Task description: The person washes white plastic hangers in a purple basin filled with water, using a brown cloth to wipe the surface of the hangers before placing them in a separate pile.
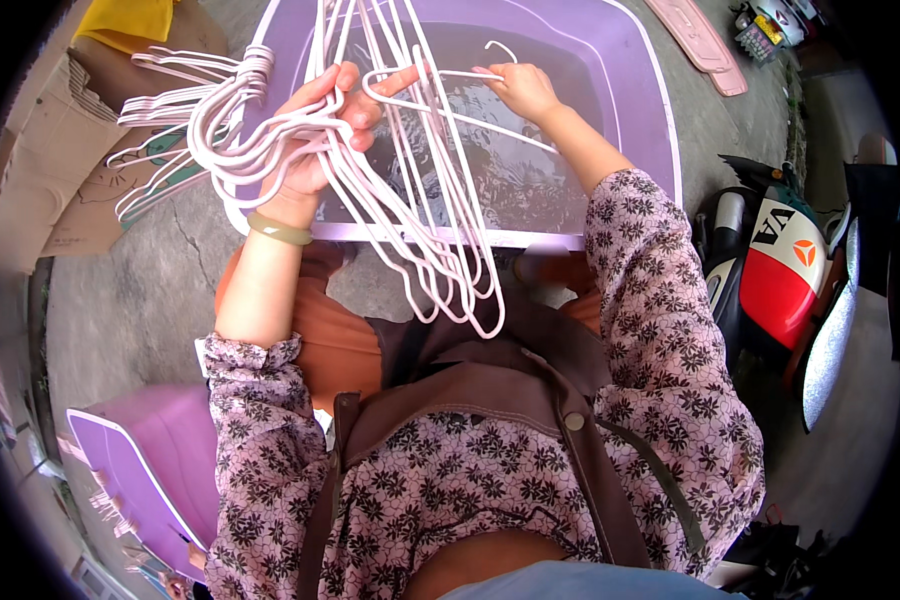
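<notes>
From my remote seat I watch the head view. My left hand (308, 178) has its grip closed around a bundle of pale pink hangers (280, 127), its index finger stretched out toward the right. The curved ends of the bundle crowd to the left of that hand, and the long bars slant away, some past the top edge, some down to rounded corners over the wearer's lap. My right hand (526, 92) has a narrow grip, pinching a single hanger (505, 132) near its hook. That hanger lies sideways above a large purple tub (645, 100), and its rounded left end crosses the bundle's bars close to the outstretched finger; I cannot tell whether finger and hanger touch. Water (530, 190) ripples in the tub below both hands.

A pale bangle (280, 229) circles the left wrist. At the left stands a cardboard box (70, 150) with yellow cloth (125, 25) on top; a second purple tub (170, 440) sits lower down. A red-and-cream scooter (780, 290) is parked at the right, on the concrete floor (180, 280).
</notes>
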Action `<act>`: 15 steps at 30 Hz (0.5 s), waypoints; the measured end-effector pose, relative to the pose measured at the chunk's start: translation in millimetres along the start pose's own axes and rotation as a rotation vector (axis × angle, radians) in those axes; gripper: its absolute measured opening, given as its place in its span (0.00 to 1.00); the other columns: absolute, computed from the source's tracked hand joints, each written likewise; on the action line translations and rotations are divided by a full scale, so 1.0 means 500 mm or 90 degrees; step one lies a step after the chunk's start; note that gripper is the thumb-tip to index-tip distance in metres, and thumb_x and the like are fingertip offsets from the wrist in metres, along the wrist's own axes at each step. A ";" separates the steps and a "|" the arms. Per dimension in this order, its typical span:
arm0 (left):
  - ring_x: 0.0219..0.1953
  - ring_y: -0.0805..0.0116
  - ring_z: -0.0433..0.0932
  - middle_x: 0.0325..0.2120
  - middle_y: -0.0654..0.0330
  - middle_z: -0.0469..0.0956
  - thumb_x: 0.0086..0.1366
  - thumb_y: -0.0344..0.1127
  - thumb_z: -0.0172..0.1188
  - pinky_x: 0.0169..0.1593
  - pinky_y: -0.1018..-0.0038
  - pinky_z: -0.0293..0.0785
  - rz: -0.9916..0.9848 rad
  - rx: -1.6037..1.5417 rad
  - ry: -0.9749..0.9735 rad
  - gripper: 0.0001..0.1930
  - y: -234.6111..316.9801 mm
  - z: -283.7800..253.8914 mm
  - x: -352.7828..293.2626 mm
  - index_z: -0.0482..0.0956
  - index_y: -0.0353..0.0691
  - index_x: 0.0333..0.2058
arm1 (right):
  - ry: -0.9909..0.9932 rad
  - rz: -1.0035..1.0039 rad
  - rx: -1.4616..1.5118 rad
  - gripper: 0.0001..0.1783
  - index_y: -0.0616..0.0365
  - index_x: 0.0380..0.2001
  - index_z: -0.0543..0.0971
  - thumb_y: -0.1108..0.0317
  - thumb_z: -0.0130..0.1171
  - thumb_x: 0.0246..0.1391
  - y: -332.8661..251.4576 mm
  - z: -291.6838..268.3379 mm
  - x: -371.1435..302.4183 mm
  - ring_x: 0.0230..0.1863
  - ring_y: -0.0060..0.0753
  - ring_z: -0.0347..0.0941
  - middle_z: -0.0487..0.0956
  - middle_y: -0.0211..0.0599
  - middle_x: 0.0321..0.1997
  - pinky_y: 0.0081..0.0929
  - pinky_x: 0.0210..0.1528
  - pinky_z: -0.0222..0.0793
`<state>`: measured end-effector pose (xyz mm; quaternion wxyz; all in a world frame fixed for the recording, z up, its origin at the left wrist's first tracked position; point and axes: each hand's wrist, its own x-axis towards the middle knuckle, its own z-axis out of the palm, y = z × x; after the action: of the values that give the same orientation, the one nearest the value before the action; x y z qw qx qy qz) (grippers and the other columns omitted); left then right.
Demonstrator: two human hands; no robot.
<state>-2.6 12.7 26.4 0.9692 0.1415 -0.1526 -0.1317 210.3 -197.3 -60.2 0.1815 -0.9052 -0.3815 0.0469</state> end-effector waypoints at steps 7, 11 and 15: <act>0.20 0.74 0.64 0.59 0.32 0.40 0.67 0.35 0.37 0.24 0.77 0.71 -0.039 -0.040 0.030 0.12 -0.016 -0.029 0.007 0.64 0.33 0.29 | -0.117 -0.022 0.133 0.18 0.48 0.41 0.75 0.52 0.52 0.51 0.053 0.040 0.000 0.31 0.38 0.74 0.78 0.36 0.30 0.34 0.35 0.68; 0.15 0.75 0.65 0.56 0.32 0.51 0.67 0.36 0.37 0.18 0.79 0.69 -0.057 -0.060 0.060 0.12 -0.022 -0.007 -0.003 0.61 0.34 0.27 | -0.289 0.087 0.489 0.26 0.45 0.52 0.69 0.56 0.57 0.47 -0.023 0.126 -0.048 0.35 0.26 0.71 0.76 0.29 0.37 0.29 0.36 0.66; 0.14 0.75 0.66 0.54 0.32 0.56 0.67 0.35 0.36 0.17 0.79 0.69 -0.072 -0.065 0.073 0.12 -0.025 0.001 -0.002 0.59 0.34 0.27 | -0.146 0.006 0.437 0.22 0.44 0.46 0.70 0.54 0.58 0.46 -0.050 0.201 -0.038 0.36 0.32 0.73 0.77 0.33 0.37 0.30 0.38 0.66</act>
<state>-6.0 1.4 22.7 0.9733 0.1077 -0.0820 -0.1851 157.5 -165.2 -145.7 0.4304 -0.7822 -0.3573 0.2744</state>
